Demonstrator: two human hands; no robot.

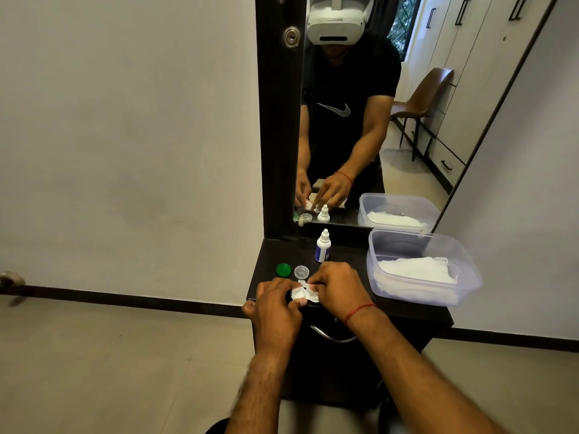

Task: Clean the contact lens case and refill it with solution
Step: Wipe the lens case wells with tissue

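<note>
Both hands are bunched together at the front edge of the dark vanity table (272, 255), and the contact lens case (298, 293) sits right between them, just above the table edge. The left hand (277, 303) grips the case from the left, fingers curled round it and the thumb tucked underneath. The right hand (340, 286) has its fingers curled too, pinching what looks like a tissue scrap (313, 289) against the case. It's all white on white, so I honestly can't tell where the tissue ends and the case begins. There's a red thread (360, 310) tied round the right wrist.

Just behind the hands, two loose caps lie flat on the table side by side: a green cap (283, 270) on the left and a clear cap (301, 272) next to it, not quite touching. A bit further back the solution bottle (323, 247) stands upright with its cap on, white with a blue label.

Off to the right is a clear plastic tub (394, 247) with no lid and a stack of white tissues (416, 270) inside. The mirror (360, 120) behind the table reflects the whole setup. Below the tabletop you can see a curved metal drawer handle (332, 338), partly hidden by the right forearm.
</note>
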